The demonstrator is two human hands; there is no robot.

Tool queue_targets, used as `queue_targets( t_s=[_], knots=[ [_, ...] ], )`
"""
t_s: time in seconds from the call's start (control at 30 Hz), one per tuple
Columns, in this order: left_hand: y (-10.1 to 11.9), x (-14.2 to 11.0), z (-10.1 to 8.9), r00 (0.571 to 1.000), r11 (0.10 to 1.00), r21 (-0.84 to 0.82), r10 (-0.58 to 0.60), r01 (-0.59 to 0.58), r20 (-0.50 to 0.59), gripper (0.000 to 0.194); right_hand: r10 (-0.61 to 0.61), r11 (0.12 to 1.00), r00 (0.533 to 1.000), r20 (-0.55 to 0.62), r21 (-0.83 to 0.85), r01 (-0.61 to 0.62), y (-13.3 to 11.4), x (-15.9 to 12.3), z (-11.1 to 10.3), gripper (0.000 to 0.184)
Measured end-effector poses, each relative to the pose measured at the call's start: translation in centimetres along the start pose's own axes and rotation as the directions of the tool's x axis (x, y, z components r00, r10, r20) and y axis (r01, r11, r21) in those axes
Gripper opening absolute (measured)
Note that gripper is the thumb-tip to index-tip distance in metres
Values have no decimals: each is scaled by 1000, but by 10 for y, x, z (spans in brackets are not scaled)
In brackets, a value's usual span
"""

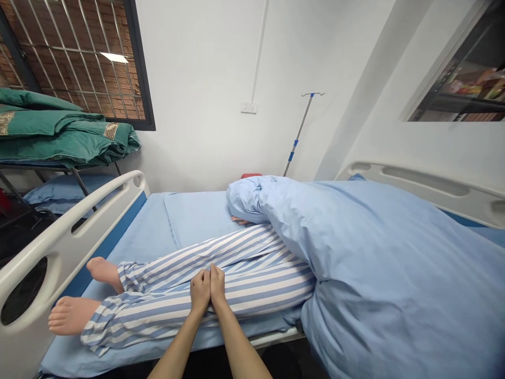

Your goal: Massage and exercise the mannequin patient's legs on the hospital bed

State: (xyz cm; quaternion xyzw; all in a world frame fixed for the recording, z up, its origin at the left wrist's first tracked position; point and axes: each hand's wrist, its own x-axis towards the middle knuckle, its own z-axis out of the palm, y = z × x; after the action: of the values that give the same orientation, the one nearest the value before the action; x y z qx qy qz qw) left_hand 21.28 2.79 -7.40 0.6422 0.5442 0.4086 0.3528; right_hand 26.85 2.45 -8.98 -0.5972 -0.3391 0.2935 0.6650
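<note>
My left hand [200, 290] and my right hand [218, 286] lie side by side, fingers together, on the striped trouser legs [256, 284] of a person lying on the bed. Neither hand visibly grips the cloth. Two bare feet [104, 273] [73, 316] stick out of the blue-and-white trousers to the left of my hands. A pale blue duvet [374, 263] covers the person's upper body, hiding the torso and head. Another person's fingers [239, 220] show under the duvet's fold.
White bed rails [47, 252] [426, 184] stand at the bed's near left and far right. An IV pole [299, 134] rises beyond the bed. Folded green quilts [59, 129] lie on a rack at the left, below a barred window [74, 52].
</note>
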Motion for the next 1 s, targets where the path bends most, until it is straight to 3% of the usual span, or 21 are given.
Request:
queue_targets(
  t_s=[0.17,0.33,0.5,0.7,0.87,1.0],
  knots=[
    [0,-1,-1,1000,999,36,6,-5,-13,34,-16,995,1000,26,-95,18,-1,3,-1,37],
    [-1,0,1,999,994,106,22,-26,37,35,-174,901,976,134,-377,213,-21,6,-17,38],
    [0,-2,4,997,975,215,36,-51,70,33,-233,838,954,189,-459,295,-20,4,-35,40],
    [2,0,4,996,977,210,20,-37,83,35,-196,892,978,71,-402,208,-7,6,-40,42],
    [17,12,11,979,999,42,25,-34,201,37,-176,943,983,55,-278,184,-8,10,-42,42],
    [29,8,25,984,996,-80,42,-29,173,36,-150,974,988,44,-166,156,-8,12,-45,39]
  ],
)
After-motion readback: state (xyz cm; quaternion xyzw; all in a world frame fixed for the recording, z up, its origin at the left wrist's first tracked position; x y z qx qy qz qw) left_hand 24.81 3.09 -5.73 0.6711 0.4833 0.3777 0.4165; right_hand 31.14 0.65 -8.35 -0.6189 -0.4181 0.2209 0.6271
